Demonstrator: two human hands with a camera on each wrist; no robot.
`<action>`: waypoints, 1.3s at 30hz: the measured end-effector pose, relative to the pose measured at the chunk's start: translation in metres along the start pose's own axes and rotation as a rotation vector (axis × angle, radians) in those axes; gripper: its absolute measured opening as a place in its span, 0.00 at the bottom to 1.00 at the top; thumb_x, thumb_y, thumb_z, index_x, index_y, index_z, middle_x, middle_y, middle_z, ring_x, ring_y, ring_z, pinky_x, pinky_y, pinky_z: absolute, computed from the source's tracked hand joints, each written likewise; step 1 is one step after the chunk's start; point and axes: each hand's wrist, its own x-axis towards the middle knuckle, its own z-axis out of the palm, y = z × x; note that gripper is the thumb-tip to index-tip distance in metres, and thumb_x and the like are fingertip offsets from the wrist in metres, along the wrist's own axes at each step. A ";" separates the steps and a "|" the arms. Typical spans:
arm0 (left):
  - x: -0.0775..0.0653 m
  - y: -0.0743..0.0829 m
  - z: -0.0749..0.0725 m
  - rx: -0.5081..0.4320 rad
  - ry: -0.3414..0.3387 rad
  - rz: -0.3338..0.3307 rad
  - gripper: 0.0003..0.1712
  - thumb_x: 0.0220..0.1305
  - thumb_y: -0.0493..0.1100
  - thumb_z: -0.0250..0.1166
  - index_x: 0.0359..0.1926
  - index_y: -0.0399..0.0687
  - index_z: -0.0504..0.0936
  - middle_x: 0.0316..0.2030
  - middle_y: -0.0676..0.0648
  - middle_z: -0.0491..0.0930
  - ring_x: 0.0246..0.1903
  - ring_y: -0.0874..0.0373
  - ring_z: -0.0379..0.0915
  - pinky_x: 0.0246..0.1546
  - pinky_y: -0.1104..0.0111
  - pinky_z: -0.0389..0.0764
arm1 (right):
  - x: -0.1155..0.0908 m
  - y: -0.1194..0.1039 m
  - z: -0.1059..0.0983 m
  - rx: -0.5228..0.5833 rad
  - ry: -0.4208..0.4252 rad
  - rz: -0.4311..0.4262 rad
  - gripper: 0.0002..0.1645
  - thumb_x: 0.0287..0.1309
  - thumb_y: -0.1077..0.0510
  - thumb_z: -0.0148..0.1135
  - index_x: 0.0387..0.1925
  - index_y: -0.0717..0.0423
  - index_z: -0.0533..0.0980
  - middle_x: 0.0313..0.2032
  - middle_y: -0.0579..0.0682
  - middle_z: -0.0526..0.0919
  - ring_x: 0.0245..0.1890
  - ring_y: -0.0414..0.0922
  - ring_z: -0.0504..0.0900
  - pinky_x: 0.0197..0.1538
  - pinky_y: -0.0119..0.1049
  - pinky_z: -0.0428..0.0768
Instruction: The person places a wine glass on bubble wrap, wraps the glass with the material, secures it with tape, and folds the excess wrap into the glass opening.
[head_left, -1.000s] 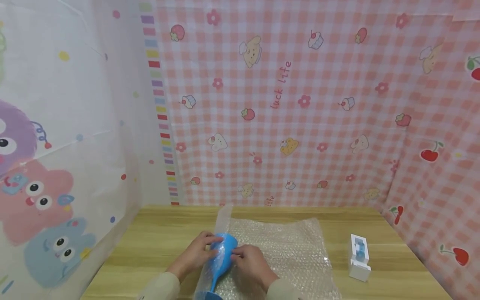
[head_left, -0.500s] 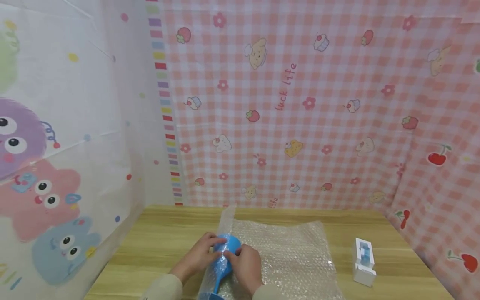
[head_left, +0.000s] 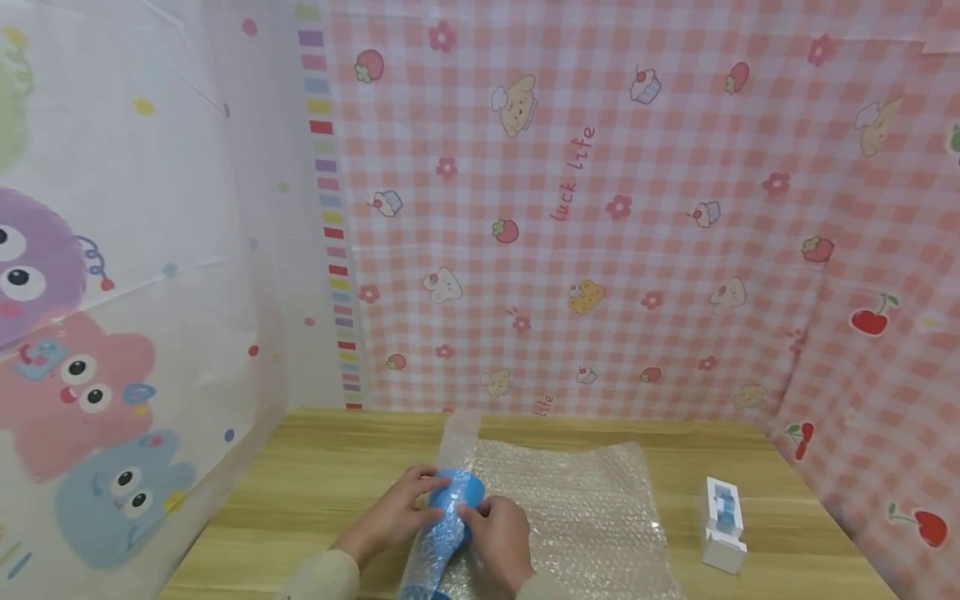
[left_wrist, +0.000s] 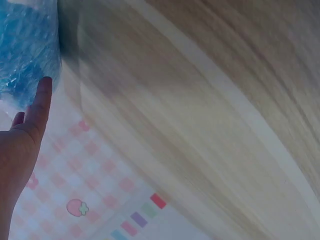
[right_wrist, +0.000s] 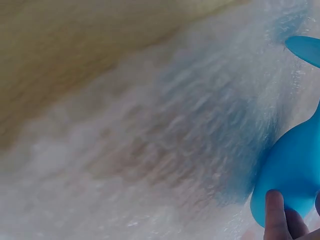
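A blue goblet point(head_left: 471, 490) lies on its side on the bubble wrap point(head_left: 581, 508), its bowl away from me and its foot near the bottom of the head view. A flap of wrap covers its left and upper side. My left hand point(head_left: 393, 515) holds the wrapped bowl from the left; in the left wrist view a finger point(left_wrist: 44, 97) lies along the wrap. My right hand point(head_left: 502, 537) grips the bowl from the right, thumb over the wrap. The right wrist view shows its fingertips point(right_wrist: 275, 210) on the bare blue bowl; the rest of that hand is out of frame.
A white tape dispenser point(head_left: 723, 525) with a light blue roll stands at the right of the wooden table point(head_left: 300, 475). The wrap spreads flat to the right of the goblet. Patterned cloths point(head_left: 622, 250) hang behind and at both sides.
The flap of wrap has come farther right over the goblet, covering more of its bowl and stem. My right thumb has moved from the goblet's side onto the wrap. The goblet has rolled slightly right.
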 end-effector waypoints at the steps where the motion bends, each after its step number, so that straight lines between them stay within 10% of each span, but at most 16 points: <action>1: 0.000 0.000 0.000 -0.001 -0.004 -0.013 0.27 0.67 0.40 0.65 0.64 0.35 0.73 0.65 0.31 0.62 0.63 0.29 0.61 0.56 0.43 0.74 | 0.000 0.001 0.000 0.012 -0.020 0.021 0.16 0.55 0.51 0.73 0.21 0.56 0.78 0.16 0.43 0.74 0.18 0.40 0.71 0.22 0.36 0.72; 17: 0.001 -0.007 0.006 0.025 -0.008 0.003 0.28 0.69 0.46 0.64 0.66 0.40 0.73 0.66 0.33 0.62 0.64 0.30 0.59 0.56 0.42 0.74 | 0.004 0.006 -0.007 -0.015 -0.073 0.043 0.14 0.56 0.50 0.72 0.30 0.57 0.82 0.23 0.45 0.81 0.24 0.41 0.77 0.28 0.38 0.77; 28: 0.002 -0.004 0.008 0.003 -0.016 0.001 0.27 0.69 0.45 0.64 0.65 0.40 0.73 0.66 0.35 0.62 0.63 0.32 0.61 0.50 0.50 0.80 | 0.009 0.008 -0.013 -0.282 -0.112 -0.443 0.16 0.59 0.58 0.69 0.47 0.60 0.83 0.43 0.54 0.78 0.40 0.51 0.82 0.42 0.47 0.82; 39: -0.002 -0.002 0.011 -0.087 0.062 -0.080 0.26 0.66 0.45 0.68 0.61 0.40 0.74 0.64 0.30 0.60 0.60 0.28 0.63 0.54 0.42 0.75 | 0.010 0.014 -0.010 -0.011 -0.176 -0.262 0.21 0.60 0.50 0.69 0.50 0.57 0.84 0.47 0.61 0.82 0.47 0.57 0.82 0.50 0.54 0.80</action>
